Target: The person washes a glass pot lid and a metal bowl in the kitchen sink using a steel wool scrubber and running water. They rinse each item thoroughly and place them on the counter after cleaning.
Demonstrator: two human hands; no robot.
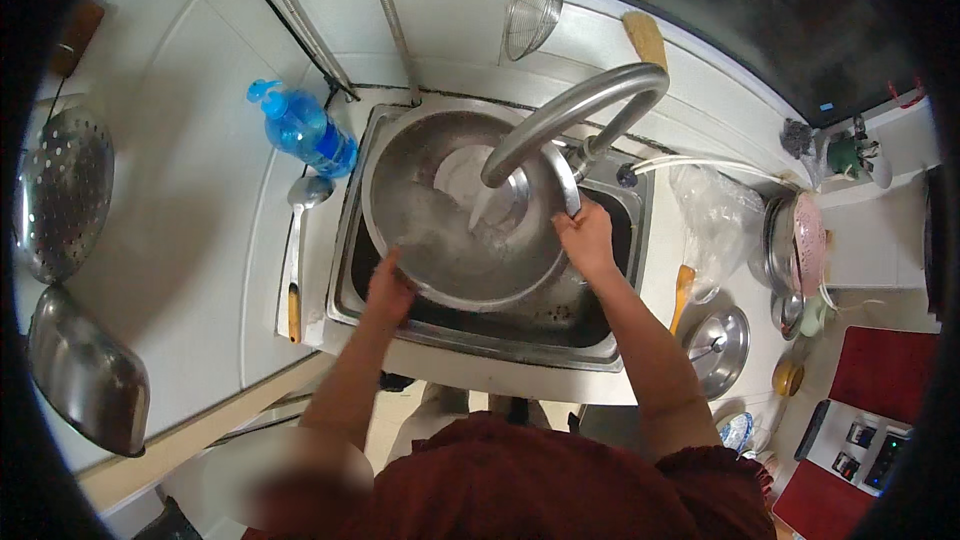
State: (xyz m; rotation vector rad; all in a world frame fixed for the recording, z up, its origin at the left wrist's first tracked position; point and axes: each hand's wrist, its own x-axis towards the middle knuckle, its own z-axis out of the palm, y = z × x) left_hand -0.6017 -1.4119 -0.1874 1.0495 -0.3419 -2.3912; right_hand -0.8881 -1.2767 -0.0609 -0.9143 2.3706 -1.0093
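Note:
A large stainless steel basin (442,270) rests over the kitchen sink (487,349), tilted slightly. My right hand (589,236) grips its rim on the right, with the thumb over the edge. On the near left side, my left hand (391,291) holds the rim, its fingers partly hidden beneath the wall. A metal gooseneck faucet (577,109) arches over the basin, and water (480,208) streams from its spout. Some water lies inside. A pale round area shows at the basin's bottom; I cannot tell whether it is a separate dish.
Left of the sink are a blue pump bottle (311,135) and a metal spoon (297,240). A perforated skimmer (69,191) hangs on the left wall. To the right are a plastic bag (716,217), a wooden handle (682,292) and a metal lid (724,360).

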